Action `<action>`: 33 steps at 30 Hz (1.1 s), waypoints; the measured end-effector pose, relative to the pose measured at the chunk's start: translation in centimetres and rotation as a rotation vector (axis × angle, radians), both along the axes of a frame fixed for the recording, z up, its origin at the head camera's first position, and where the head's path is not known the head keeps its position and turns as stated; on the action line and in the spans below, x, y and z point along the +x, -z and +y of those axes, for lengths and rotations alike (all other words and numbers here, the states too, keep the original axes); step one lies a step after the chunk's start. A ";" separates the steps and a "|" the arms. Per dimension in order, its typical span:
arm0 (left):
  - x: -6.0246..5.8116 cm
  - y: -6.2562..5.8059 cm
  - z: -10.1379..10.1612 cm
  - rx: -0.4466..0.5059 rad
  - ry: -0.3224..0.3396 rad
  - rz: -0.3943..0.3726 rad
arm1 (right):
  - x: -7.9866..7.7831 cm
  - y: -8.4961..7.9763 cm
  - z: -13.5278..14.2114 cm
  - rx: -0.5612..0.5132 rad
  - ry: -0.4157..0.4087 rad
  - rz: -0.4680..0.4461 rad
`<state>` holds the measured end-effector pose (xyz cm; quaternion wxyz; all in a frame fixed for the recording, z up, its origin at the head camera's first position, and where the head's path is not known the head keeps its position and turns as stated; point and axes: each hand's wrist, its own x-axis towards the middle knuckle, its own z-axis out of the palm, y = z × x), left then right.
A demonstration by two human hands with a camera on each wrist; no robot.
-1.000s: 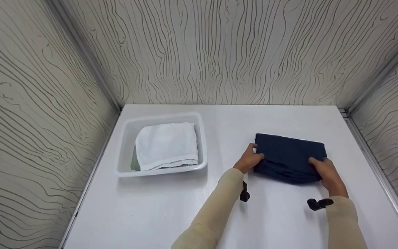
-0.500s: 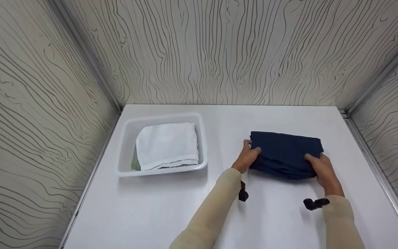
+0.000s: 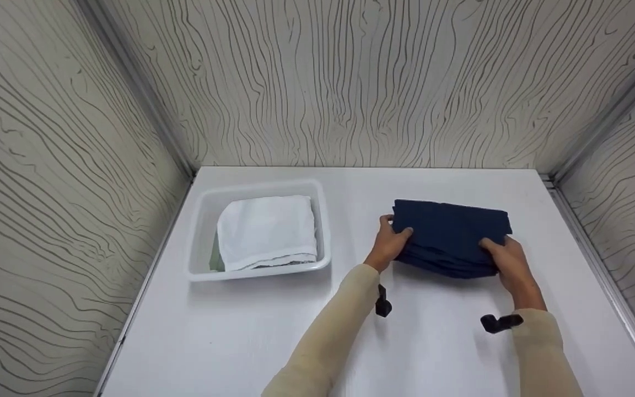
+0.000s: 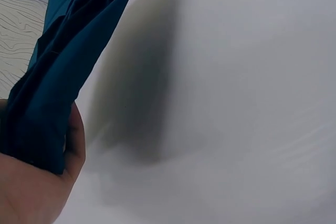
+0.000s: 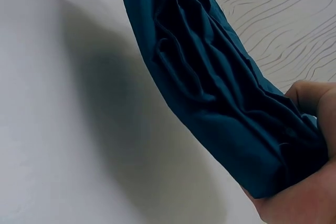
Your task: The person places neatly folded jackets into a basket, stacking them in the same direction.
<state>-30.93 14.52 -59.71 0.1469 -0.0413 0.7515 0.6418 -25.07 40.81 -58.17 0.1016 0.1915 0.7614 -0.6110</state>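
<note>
A folded dark blue cloth [image 3: 450, 234] is held between both hands over the right half of the table. My left hand [image 3: 388, 242] grips its left end, thumb on top and fingers beneath. At the right end my right hand [image 3: 510, 264] holds it the same way. In the right wrist view the layered folds of the cloth [image 5: 210, 87] face the camera, and its shadow falls on the table apart from it. The left wrist view shows the cloth [image 4: 68, 61] sagging a little between the hands, with the left palm [image 4: 31, 192] under its near end.
A white plastic basin [image 3: 199, 237] stands on the left of the white table [image 3: 229, 342]. Inside it lie a folded white cloth [image 3: 268, 231] and a bit of green cloth [image 3: 216, 256]. Wood-patterned walls [image 3: 317, 82] enclose the table at the back and sides.
Both hands have carried the folded blue cloth up and slightly to the left, away from the body. The basin and its contents have stayed put.
</note>
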 end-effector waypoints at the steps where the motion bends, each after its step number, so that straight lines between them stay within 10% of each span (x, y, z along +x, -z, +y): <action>1: -0.1 -0.1 -0.1 -0.001 0.005 0.004 | 0.0 -0.1 -0.1 -0.006 -0.002 0.000; 33: -1.7 -4.2 -5.4 0.003 0.035 0.166 | -1.0 -3.9 -3.6 0.038 -0.089 0.068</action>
